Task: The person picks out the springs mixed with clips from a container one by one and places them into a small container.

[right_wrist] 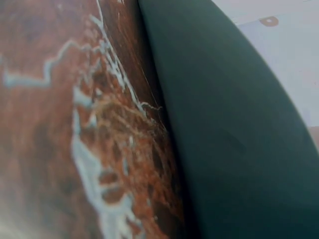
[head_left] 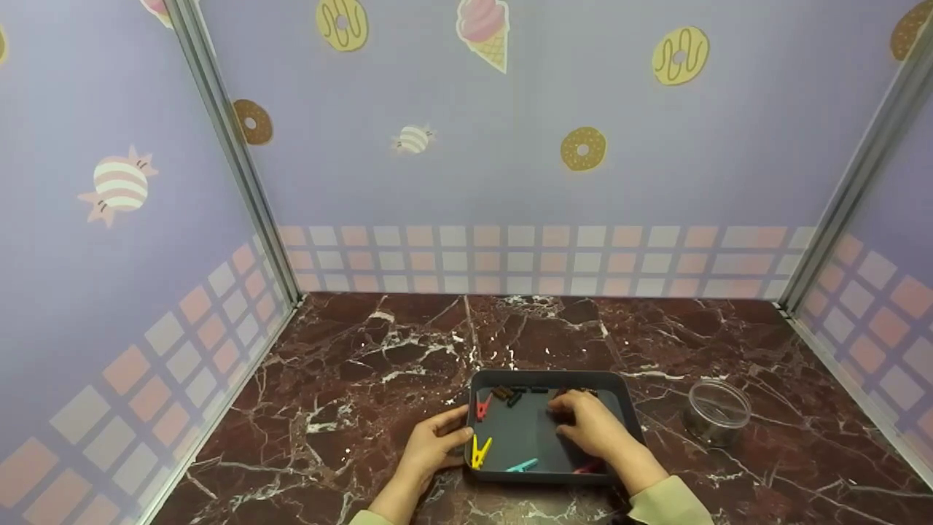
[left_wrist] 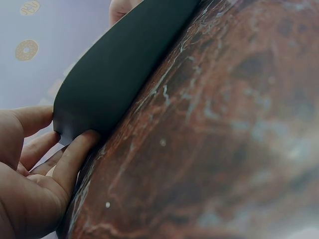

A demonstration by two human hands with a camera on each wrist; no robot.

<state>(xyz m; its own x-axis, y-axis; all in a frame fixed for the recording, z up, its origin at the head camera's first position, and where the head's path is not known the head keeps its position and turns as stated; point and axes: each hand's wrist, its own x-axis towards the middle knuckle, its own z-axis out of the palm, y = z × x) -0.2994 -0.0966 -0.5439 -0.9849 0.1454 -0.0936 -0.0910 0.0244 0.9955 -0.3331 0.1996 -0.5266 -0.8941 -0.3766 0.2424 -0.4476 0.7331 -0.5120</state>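
Note:
A dark grey tray point(head_left: 539, 477) lies on the table. My left hand point(head_left: 430, 448) touches its left wall from outside, with fingertips against the front corner in the left wrist view. My right hand point(head_left: 594, 426) reaches into the tray's right half, thumb and forefinger apart, near small dark pieces point(head_left: 592, 392) by the back wall; the other fingertips are hidden. Along the left side lie a red clothespin point(head_left: 482, 407) and a yellow clothespin point(head_left: 479, 453). A light blue clothespin point(head_left: 522, 465) and a dark red piece point(head_left: 587, 467) lie near the front wall. Short brown and black pieces point(head_left: 514, 398) lie at the back left.
A clear round plastic container point(head_left: 718, 414) stands on the marbled table point(head_left: 379, 357) to the right of the tray. Patterned walls point(head_left: 510, 189) enclose the back and sides, with metal posts at the corners.

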